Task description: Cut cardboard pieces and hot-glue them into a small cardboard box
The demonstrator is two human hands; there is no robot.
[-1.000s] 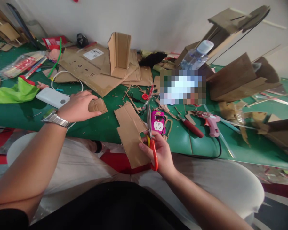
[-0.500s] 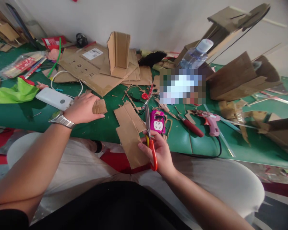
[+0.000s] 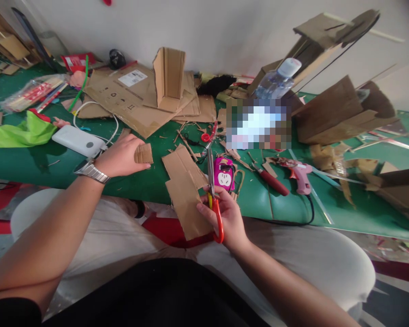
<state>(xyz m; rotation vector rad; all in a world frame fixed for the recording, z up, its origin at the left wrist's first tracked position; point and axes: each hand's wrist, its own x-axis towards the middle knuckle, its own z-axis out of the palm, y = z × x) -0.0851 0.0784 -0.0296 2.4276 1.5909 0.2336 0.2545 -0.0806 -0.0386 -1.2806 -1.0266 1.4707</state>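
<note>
A small cardboard piece (image 3: 143, 154) is gripped between the thumb and fingers of my left hand (image 3: 122, 156), low over the green table. My right hand (image 3: 226, 213) is closed around a pair of scissors (image 3: 217, 220) with orange handles, blades pointing away from me. Under the same hand's thumb lies a larger stepped cardboard sheet (image 3: 186, 195), reaching over the table's front edge. Just beyond the scissors sits a magenta power socket (image 3: 224, 175). Left of my left hand is a white power bank (image 3: 78, 141) with a white cable.
Right of the socket lie a red-handled tool (image 3: 272, 180) and a pink glue gun (image 3: 301, 175). Flattened cardboard (image 3: 122, 97) with an upright folded piece (image 3: 170, 79) is at the back. A water bottle (image 3: 276, 81) and cardboard structures (image 3: 330, 113) stand at the right.
My left hand, with the small cardboard piece, has shifted very slightly to the right. The right hand keeps its hold on the scissors and sheet.
</note>
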